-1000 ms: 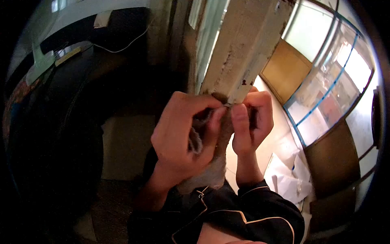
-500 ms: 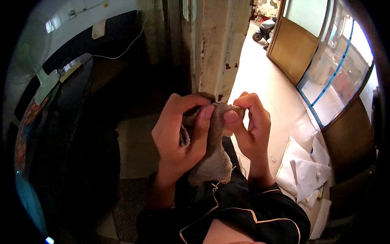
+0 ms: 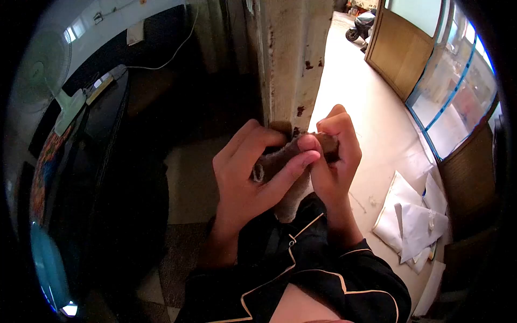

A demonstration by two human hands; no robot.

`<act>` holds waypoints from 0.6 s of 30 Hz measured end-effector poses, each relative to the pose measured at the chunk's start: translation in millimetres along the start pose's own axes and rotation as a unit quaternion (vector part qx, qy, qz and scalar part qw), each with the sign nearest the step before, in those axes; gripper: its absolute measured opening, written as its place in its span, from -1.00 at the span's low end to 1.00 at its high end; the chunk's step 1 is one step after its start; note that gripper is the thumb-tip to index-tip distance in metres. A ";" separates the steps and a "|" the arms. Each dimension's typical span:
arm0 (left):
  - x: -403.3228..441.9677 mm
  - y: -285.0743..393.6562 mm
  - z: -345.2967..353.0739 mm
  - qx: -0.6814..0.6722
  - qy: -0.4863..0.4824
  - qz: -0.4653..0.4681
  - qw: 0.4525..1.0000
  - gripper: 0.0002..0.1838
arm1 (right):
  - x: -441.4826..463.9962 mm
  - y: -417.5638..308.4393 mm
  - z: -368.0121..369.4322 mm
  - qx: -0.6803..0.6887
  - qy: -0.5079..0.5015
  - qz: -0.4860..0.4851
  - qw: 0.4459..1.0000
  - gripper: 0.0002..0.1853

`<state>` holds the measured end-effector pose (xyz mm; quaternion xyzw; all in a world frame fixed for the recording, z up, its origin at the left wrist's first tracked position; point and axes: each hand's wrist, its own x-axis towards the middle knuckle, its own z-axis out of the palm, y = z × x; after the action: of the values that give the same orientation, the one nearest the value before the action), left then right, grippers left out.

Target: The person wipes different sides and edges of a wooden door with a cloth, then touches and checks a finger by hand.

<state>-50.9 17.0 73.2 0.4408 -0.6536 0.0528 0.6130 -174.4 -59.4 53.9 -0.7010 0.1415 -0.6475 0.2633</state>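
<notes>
A grey-brown fuzzy cloth (image 3: 291,204) is held between my two hands, in front of the lower part of a worn, cream-painted post (image 3: 293,64). My left hand (image 3: 245,172) is closed on the cloth's left part, its thumb reaching across to the right. My right hand (image 3: 336,161) pinches the upper right part, with its thumb tip next to my left thumb. The cloth's lower end hangs below the thumbs. Part of the cloth is hidden behind my fingers.
A green fan (image 3: 70,107) stands on a dark table (image 3: 107,124) at the left. White sheets or bags (image 3: 420,226) lie on the pale floor (image 3: 358,118) at the right. Beyond are a brown door panel (image 3: 401,51), blue-framed glass and a parked scooter (image 3: 362,28).
My left thumb has moved right, to my right thumb. The cloth is more bunched, and less of it hangs down. The view has shifted, showing more of the floor.
</notes>
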 end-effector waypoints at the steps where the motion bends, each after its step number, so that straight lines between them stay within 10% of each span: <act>1: -1.3 1.6 -0.1 -0.005 -0.012 -0.021 1.000 -0.73 | -1.3 3.4 1.4 0.003 -0.001 0.006 1.000 -0.69; 18: -10.1 -17.8 -2.7 0.023 -0.075 0.078 0.994 -0.74 | -6.7 12.6 -25.3 -0.039 -0.067 -0.068 0.995 -0.64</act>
<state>-38.9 13.0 56.9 0.4053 -0.7285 0.0824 0.5460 -198.2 -70.9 42.0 -0.7606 0.1003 -0.6095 0.1998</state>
